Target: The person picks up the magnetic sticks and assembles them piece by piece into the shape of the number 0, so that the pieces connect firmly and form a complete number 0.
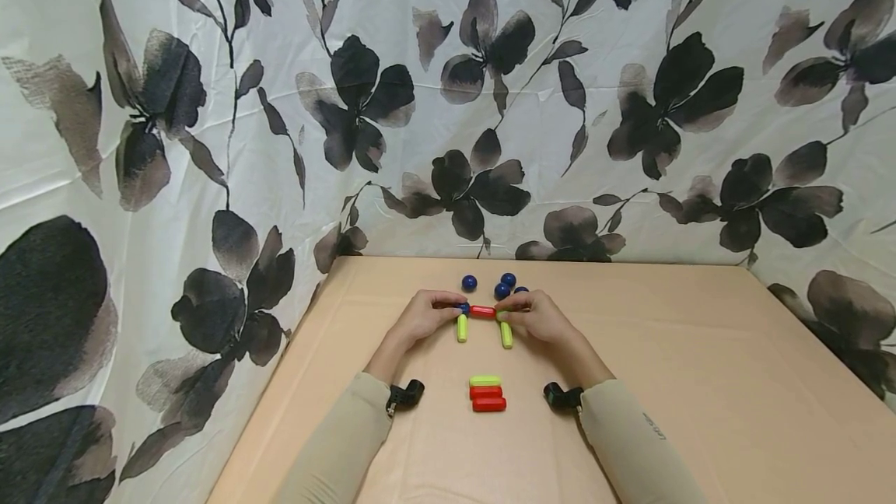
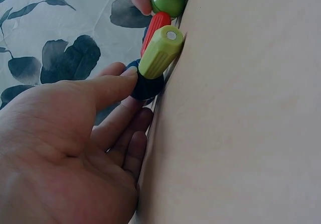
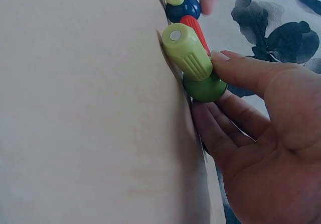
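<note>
Astride the red rod (image 1: 482, 311), my left hand (image 1: 422, 317) pinches a blue ball (image 2: 147, 87), my right hand (image 1: 539, 319) a green ball (image 3: 204, 89), probably steadying it.

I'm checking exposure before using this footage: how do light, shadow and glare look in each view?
Head view: brightest, with small highlights on the loose blue balls; left wrist view: dimmer and greyer, the left hand muted; right wrist view: similarly dim, a soft shadow on the table beside the right hand; neither wrist view shows strong glare.
</note>
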